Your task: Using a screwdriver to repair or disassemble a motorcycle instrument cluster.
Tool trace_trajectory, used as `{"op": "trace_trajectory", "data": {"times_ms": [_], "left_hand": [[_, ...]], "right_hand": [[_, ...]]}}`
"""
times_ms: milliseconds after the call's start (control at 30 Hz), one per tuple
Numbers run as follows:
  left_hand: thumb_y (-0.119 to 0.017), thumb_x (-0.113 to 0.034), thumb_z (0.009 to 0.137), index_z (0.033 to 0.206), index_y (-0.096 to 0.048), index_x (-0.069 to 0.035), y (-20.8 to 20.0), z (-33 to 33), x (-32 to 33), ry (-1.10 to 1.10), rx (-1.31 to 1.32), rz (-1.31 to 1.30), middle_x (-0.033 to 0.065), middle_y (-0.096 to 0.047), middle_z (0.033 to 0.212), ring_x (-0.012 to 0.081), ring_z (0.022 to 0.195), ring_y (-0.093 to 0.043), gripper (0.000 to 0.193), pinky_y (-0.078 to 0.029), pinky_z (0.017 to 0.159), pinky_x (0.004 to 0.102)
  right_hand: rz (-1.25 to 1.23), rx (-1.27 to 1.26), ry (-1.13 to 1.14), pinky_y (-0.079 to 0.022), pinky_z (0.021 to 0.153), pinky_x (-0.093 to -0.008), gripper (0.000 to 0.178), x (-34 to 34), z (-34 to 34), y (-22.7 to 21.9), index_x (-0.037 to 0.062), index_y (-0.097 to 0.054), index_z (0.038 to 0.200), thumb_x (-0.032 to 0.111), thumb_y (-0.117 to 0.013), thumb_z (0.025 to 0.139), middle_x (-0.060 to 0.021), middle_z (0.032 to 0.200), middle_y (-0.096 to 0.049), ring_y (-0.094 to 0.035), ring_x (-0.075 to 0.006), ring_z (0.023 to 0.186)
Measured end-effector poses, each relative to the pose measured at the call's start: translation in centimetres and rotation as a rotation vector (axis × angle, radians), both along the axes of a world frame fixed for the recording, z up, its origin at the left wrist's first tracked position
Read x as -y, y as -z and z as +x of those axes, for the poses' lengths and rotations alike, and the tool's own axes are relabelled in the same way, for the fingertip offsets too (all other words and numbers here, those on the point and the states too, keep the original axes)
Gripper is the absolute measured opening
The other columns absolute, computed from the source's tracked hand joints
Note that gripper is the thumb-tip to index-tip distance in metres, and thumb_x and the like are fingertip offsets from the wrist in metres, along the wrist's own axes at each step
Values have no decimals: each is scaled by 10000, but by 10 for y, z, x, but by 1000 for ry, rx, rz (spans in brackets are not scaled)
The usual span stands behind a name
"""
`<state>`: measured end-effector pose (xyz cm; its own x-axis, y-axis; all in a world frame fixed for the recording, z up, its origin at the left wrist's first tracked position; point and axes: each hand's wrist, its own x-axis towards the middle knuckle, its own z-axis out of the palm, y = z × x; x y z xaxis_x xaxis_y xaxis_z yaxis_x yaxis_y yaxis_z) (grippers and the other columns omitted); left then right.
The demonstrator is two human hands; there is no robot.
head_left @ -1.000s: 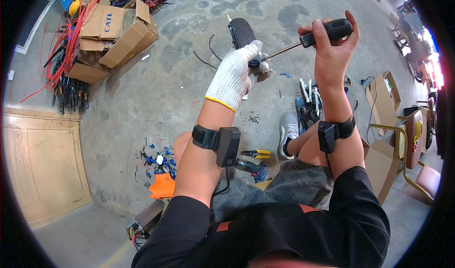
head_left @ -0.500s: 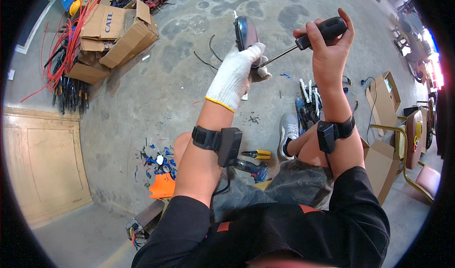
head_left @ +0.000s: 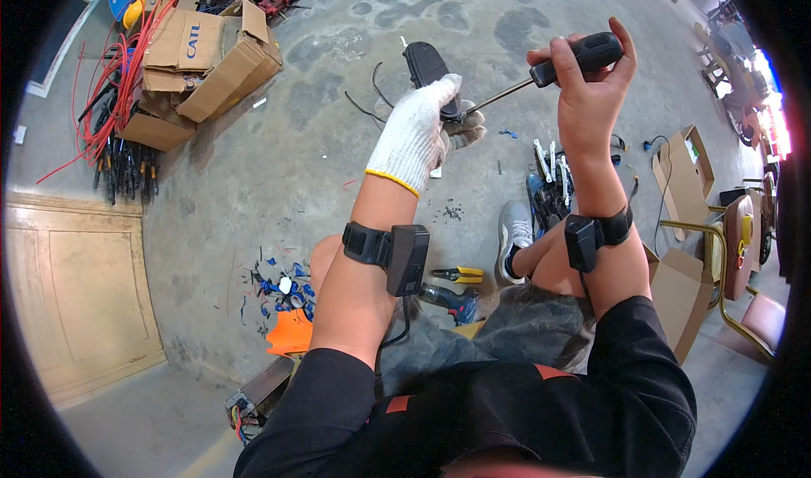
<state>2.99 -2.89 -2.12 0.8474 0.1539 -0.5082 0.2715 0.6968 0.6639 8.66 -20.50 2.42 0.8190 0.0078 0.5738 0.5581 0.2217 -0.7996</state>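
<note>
My left hand, in a white knit glove with a yellow cuff edge, grips a black elongated housing with rounded ends. A thin light-coloured tip sticks out of its far end. My bare right hand is closed round the black handle of a screwdriver, the index finger raised over its butt. The shaft slants down and left, its tip meeting the housing's near end by my gloved fingers. Those fingers partly hide the contact point. Thin dark wires show left of the glove.
Pliers with yellow handles and a cordless drill lie between my legs. Blue and black scraps litter the floor at left. Metal and black parts are heaped beside my shoe. Cardboard boxes stand at far left, a chair at right.
My left hand has turned the housing, so its matte black face shows instead of the glossy one, and its far end leans further left. The screwdriver has shifted very slightly right.
</note>
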Motion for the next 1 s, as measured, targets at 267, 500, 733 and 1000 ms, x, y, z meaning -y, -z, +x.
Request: {"op": "trace_trajectory", "data": {"times_ms": [267, 500, 733, 1000], "left_hand": [[-658, -228, 953, 1096, -494, -38, 4, 0, -2, 37, 31, -34, 128, -579, 864, 304, 676, -669, 289, -589, 625, 495], [-617, -240, 978, 1098, -482, -51, 6, 1, -6, -28, -66, 18, 118, -560, 871, 288, 671, -664, 261, -576, 617, 482], [-651, -278, 972, 1032, -504, -9, -3, -2, 0, -92, -80, 42, 145, -560, 806, 335, 696, -653, 312, -585, 644, 531], [-665, -293, 962, 1128, -478, -35, 4, -1, -8, -142, -99, 12, 155, -571, 855, 340, 714, -650, 360, -583, 685, 538]], "right_hand": [[-15, 1, -19, -619, 782, -419, 714, -7, -4, 1, 36, -222, 1463, 33, -701, 932, -120, 1048, -605, -725, -279, 843], [132, 9, -184, -570, 945, -372, 600, -5, -1, 1, 22, -342, 1479, 118, -663, 981, -143, 1199, -617, -673, -265, 1091], [-333, 22, 142, -535, 872, -281, 457, 6, 7, 16, 1, -450, 1458, 241, -491, 1070, -121, 1201, -634, -648, -192, 1043], [6, -20, -144, -494, 929, -282, 447, -4, -10, -2, 20, -488, 1431, 262, -547, 1060, -105, 1168, -632, -632, -172, 1023]]}}
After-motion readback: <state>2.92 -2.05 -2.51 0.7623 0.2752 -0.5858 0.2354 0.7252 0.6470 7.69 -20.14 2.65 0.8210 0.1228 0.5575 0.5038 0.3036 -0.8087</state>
